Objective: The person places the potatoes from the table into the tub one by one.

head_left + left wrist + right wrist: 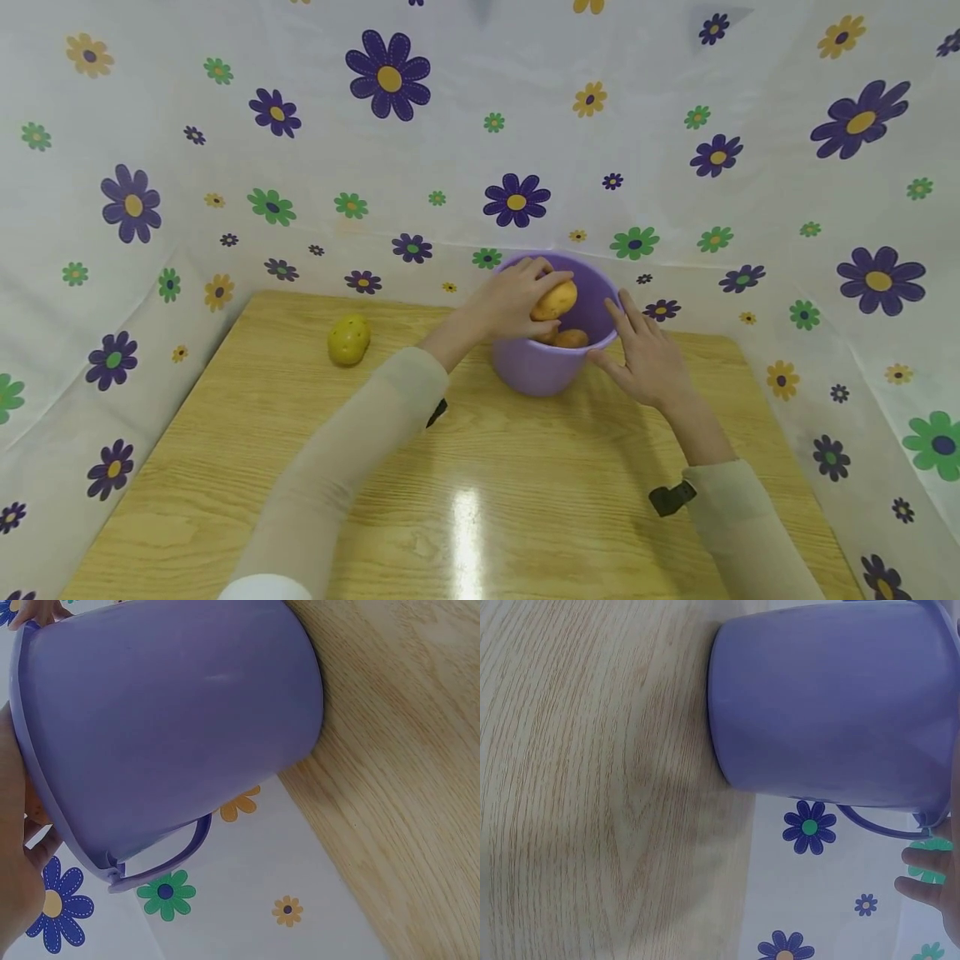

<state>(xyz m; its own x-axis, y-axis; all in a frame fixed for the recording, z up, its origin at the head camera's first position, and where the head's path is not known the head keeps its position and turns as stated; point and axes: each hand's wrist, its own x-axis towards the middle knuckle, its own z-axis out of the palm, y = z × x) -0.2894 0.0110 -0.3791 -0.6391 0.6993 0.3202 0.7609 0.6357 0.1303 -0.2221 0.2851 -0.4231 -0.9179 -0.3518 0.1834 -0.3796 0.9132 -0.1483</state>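
A purple bucket (536,367) stands upright on the wooden table, close to the back edge. Over its mouth my left hand (517,298) grips a yellow potato (555,301), fingers on top and thumb below. Beneath it, brown potatoes (572,338) lie inside, partly hidden by the hand and the bucket's front wall. My right hand (651,358) touches the right side of the rim with its fingers spread and fairly straight. In the right wrist view, two fingers (926,860) reach past the handle joint of the bucket (832,705).
A greenish-yellow potato (349,340) with dark spots lies at the back left of the table (465,450). White cloth (450,158) with printed flowers hangs behind and on both sides. The bucket's curved handle (176,859) hangs along its far side.
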